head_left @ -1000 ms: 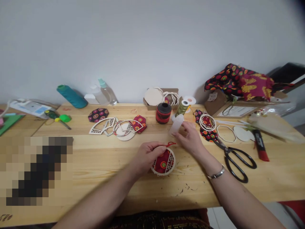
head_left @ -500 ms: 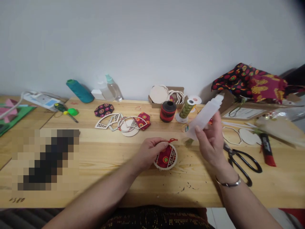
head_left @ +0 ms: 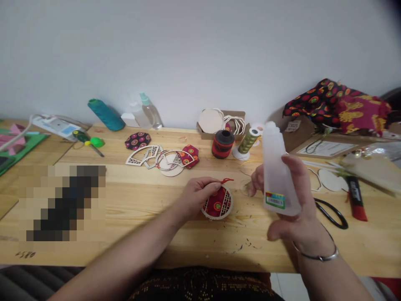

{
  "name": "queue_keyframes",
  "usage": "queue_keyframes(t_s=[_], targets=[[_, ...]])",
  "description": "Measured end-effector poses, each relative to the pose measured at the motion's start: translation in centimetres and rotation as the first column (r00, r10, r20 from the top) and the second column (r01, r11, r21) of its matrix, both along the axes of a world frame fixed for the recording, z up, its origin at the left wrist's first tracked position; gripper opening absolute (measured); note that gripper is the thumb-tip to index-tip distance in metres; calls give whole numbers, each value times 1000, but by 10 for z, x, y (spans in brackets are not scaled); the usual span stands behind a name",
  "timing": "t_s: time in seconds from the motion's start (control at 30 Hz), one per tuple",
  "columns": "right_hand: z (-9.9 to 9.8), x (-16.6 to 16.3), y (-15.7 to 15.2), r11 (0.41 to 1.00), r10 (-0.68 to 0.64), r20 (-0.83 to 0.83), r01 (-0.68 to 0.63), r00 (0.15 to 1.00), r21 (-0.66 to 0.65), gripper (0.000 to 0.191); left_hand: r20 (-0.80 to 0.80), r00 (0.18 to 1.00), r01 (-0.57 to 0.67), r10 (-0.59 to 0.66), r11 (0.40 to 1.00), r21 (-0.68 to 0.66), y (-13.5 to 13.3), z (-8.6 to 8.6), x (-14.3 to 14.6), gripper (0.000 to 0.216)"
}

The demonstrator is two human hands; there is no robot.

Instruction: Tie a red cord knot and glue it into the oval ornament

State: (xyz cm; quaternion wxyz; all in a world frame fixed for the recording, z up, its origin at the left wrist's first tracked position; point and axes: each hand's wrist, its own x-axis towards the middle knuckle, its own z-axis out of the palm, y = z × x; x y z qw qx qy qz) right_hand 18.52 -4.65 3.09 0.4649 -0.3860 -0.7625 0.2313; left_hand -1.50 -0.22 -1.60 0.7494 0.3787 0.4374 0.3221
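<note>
My left hand (head_left: 203, 194) is closed on the left edge of a round ornament (head_left: 218, 205), thumb on top. The ornament has a pale wooden lattice rim, patterned red fabric and a red cord loop (head_left: 227, 180) at its top. In my right hand (head_left: 297, 205) is a translucent white plastic squeeze bottle (head_left: 278, 171), almost upright with its narrow end up and a small coloured label low on its side. The fingers pass behind the bottle and the thumb is held away from it. Behind my right wrist, a black scissors handle (head_left: 332, 214) shows; the blades are hidden.
Behind the ornament stand a red-and-black thread spool (head_left: 222, 144) and a green thread spool (head_left: 248, 140). Cut wooden frames (head_left: 142, 155) lie left of them. A black-and-red tube (head_left: 357, 198) lies at right, below a cardboard box (head_left: 310, 140) topped with patterned fabric (head_left: 319, 100).
My right hand has turned the bottle from a slant to nearly upright and brought it nearer, its label now facing me. My left hand still holds the ornament in place.
</note>
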Motion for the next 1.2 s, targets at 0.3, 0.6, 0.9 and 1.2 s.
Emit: queue_keyframes(t_s=[0.3, 0.6, 0.9, 1.2], targets=[[-10, -1, -3, 936, -72, -544, -132, 836, -327, 37, -5, 999, -32, 32, 999, 5, 2, -1, -1, 18], [-27, -2, 11, 864, -328, -453, 69, 829, -499, 36, -1, 998, -70, 70, 997, 12, 3, -4, -1, 17], [-25, -7, 12, 859, -352, -416, 113, 839, -500, 25, 12, 999, -53, 53, 998, 17, 2, -5, 0, 17], [-28, -7, 13, 835, -367, -377, 123, 850, -536, 28, 27, 999, -32, 32, 999, 10, 1, -3, 1, 14]])
